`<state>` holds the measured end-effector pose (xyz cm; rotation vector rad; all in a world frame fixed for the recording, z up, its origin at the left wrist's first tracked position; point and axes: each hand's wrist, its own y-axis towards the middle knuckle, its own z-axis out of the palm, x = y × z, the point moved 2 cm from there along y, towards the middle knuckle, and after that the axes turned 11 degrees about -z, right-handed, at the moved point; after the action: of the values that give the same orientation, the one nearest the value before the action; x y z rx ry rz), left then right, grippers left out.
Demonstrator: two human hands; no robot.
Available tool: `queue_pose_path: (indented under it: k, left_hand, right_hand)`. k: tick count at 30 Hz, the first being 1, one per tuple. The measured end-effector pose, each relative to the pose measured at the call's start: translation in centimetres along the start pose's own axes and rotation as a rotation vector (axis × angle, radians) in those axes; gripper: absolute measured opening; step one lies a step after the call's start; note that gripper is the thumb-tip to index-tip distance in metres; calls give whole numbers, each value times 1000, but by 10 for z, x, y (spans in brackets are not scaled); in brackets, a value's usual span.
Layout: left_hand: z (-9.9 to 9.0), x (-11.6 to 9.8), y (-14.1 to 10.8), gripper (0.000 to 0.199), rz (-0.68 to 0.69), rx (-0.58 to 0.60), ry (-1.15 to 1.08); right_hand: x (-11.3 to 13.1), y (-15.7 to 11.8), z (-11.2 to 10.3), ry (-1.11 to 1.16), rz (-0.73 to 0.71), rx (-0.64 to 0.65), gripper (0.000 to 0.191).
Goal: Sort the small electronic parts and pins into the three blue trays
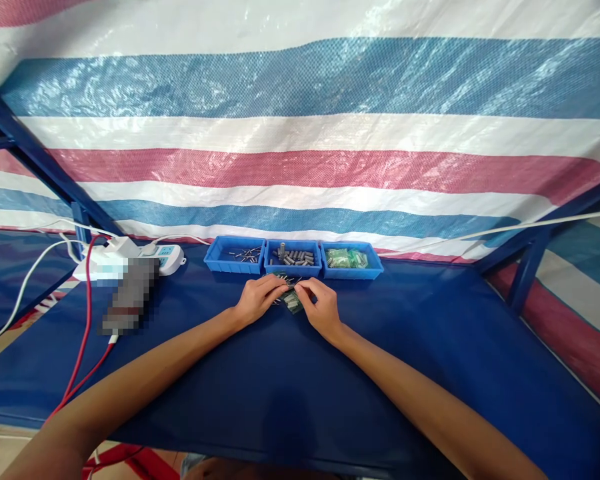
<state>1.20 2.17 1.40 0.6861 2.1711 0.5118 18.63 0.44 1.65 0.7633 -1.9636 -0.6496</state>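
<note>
Over the blue table, a small greenish see-through plastic bag (pixel 293 303) with grey metal pieces inside hangs between my two hands. My left hand (pixel 259 298) is closed, its thumb and fingertips pinching the bag's upper left edge. From the other side my right hand (pixel 322 308) pinches the upper right edge. Some thin metal pieces show close to the left fingertips; whether they are held or lie on the table, I cannot tell. Just behind the hands stand a blue bin of thin metal pins (pixel 245 255), a blue bin of grey metal cylinders (pixel 296 258) and a blue bin of small greenish bags (pixel 347 259).
At the left are a white power strip (pixel 167 259), a blurred dark device (pixel 130 297) and a red cable (pixel 89 313) running over the table (pixel 405 373). A striped tarp (pixel 300 167) hangs behind, with blue frame bars (pixel 527 267) at both sides.
</note>
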Motion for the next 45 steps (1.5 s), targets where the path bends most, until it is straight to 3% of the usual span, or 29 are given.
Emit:
queue_pose_path:
  k: [22, 29, 45]
  left_hand:
    - [0, -2, 0, 18, 20, 7, -35]
    - [-2, -2, 0, 20, -14, -56, 18]
    - [-2, 0, -1, 17, -8, -40, -8]
  right_hand:
    - [1, -1, 0, 9, 3, 20, 20]
    - [1, -2, -2, 50, 14, -81, 19]
    - [3, -2, -3, 41, -34, -92, 18]
